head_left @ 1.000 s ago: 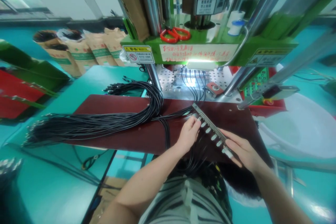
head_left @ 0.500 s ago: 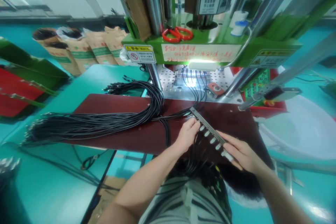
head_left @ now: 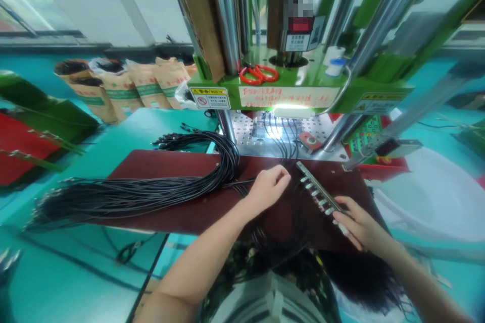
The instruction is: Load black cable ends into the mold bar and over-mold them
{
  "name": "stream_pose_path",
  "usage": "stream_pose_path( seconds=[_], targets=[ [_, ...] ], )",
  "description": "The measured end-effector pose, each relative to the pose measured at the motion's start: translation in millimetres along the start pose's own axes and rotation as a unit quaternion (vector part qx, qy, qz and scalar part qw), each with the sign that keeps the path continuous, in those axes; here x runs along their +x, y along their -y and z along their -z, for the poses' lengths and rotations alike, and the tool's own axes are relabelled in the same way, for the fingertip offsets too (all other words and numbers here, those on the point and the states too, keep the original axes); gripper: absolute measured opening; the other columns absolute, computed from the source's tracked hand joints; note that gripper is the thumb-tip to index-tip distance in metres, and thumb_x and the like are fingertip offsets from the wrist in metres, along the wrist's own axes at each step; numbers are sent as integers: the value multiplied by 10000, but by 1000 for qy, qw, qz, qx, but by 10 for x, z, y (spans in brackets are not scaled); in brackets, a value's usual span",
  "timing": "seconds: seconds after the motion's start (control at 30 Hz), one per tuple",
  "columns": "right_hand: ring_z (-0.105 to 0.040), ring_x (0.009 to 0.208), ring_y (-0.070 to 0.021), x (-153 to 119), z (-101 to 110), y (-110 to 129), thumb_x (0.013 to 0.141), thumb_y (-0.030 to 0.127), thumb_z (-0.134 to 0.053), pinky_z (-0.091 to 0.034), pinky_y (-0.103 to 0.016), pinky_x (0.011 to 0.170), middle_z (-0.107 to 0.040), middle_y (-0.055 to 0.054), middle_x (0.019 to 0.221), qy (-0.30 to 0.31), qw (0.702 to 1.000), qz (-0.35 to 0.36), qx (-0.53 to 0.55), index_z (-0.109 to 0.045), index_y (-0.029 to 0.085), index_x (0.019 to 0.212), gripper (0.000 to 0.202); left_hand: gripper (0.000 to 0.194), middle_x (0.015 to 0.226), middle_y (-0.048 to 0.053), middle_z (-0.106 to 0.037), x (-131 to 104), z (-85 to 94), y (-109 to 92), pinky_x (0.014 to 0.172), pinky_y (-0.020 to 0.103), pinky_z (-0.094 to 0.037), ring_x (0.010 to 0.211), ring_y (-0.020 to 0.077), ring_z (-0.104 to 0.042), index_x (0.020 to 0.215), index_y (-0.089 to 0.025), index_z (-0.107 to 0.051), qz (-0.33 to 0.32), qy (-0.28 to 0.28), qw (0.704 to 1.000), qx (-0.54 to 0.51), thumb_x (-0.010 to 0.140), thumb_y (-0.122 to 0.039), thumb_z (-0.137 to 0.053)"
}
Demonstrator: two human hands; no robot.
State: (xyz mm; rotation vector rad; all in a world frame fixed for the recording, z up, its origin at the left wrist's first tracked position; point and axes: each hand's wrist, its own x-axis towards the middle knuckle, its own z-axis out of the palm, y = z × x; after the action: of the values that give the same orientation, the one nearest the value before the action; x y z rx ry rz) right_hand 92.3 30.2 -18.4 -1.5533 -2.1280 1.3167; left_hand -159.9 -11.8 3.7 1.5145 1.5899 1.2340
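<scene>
My right hand (head_left: 356,224) grips the lower end of a narrow metal bar (head_left: 316,184), held at a slant above the brown board. Along the bar's near side sits a row of small silvery connectors (head_left: 321,202). My left hand (head_left: 269,186) is closed in a pinch, to the left of the bar and apart from it. Whatever its fingers hold, if anything, is hidden. Behind and left of that hand, a thick bundle of black cables (head_left: 182,176) curves across the brown board (head_left: 140,161). Thin dark cables hang below the left hand, blurred.
Ahead stands a green press (head_left: 303,78) with red-handled scissors (head_left: 259,74) on its crossbar. Black cables lead into the lit fixture (head_left: 278,128) under it. A red block (head_left: 309,141) rests beside the fixture. A white round tub (head_left: 435,197) stands right, and paper sacks (head_left: 125,86) back left.
My left hand has come away from the bar. My right hand has carried the bar slightly right and down, towards me. The camera view has tilted up a little.
</scene>
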Motion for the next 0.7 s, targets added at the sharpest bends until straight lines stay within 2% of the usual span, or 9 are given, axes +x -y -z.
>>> stream_pose_path(
  seconds=[0.07,0.13,0.2,0.3,0.37,0.47,0.57,0.63,0.7],
  targets=[
    [-579,455,-172,33,28,12,857,401,-351,-377,-255,424,-637,-46,653,-15,983,69,-172,-425,166,1053,315,167,602,-24,-513,60,15,-31,590,225,-336,564,112,-452,717,-193,-556,-25,-4,999,28,817,-270,-448],
    [-613,517,-213,48,37,6,882,355,-318,-341,-258,441,-624,-61,580,-29,934,123,-333,-462,141,1026,295,140,751,10,-558,150,24,-16,680,252,-373,682,138,-498,840,-196,-561,-44,-59,994,81,824,-264,-439],
    [-607,487,-224,51,38,-12,894,325,-308,-280,-260,421,-617,-67,542,-34,885,150,-439,-496,128,1008,295,206,950,62,-547,259,29,53,797,303,-379,875,182,-507,990,-189,-526,-38,-99,982,154,817,-282,-461],
    [-616,509,-252,84,86,8,879,307,-353,-266,-270,432,-638,-86,566,-19,844,157,-512,-548,137,979,278,353,1063,104,-500,380,5,209,865,372,-364,1018,236,-464,1086,-170,-483,26,-58,966,251,819,-399,-464],
    [-627,559,-257,183,169,107,862,316,-384,-315,-279,471,-659,-85,617,0,853,154,-498,-571,163,964,263,404,1044,104,-505,402,-42,300,851,400,-372,1011,255,-459,1065,-167,-502,53,-11,951,304,824,-483,-424],
    [-637,666,-223,548,309,395,854,367,-393,-396,-285,564,-684,-51,743,-14,904,165,-393,-576,215,967,263,438,1032,104,-510,371,-126,373,836,432,-375,1002,275,-445,1012,-164,-531,23,14,927,373,819,-535,-399],
    [-632,764,-205,1167,340,765,854,377,-395,-443,-282,643,-682,-47,815,-116,937,191,-268,-558,194,1065,324,416,1027,98,-510,334,-172,398,829,442,-381,991,275,-442,986,-164,-537,-15,7,914,405,814,-524,-423],
    [-624,804,-214,1625,275,1013,856,348,-406,-460,-296,685,-679,-74,840,-188,936,201,-218,-573,139,1080,349,381,1021,91,-511,328,-175,413,828,445,-384,984,271,-445,976,-165,-536,-25,2,911,411,810,-497,-447],
    [-612,827,-215,2029,166,1238,873,339,-411,-467,-322,720,-668,-96,900,-210,928,222,-213,-597,116,1043,336,348,1020,87,-513,335,-168,432,823,443,-392,975,268,-449,968,-169,-534,-28,1,911,412,804,-468,-470]
  ],
)
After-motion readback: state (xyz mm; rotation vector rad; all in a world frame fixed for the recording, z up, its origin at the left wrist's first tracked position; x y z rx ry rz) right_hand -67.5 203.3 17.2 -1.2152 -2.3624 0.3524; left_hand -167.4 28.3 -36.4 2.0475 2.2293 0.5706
